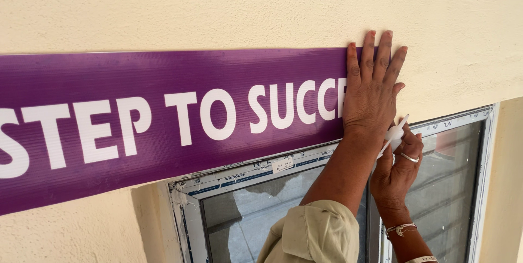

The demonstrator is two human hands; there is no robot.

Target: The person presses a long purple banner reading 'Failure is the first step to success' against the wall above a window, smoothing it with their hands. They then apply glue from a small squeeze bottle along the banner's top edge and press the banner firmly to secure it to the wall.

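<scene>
now the left hand (372,91) lies flat, fingers spread, pressing the end of the purple banner (163,121) on the cream wall (218,7), above the window (338,208). the right hand (400,159) pinches a small white strip (395,132). next, firm smoothing looks needed.

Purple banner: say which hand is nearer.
Left. The left hand lies flat on the right end of the purple banner; the right hand is lower, off it, pinching a small white piece.
</scene>
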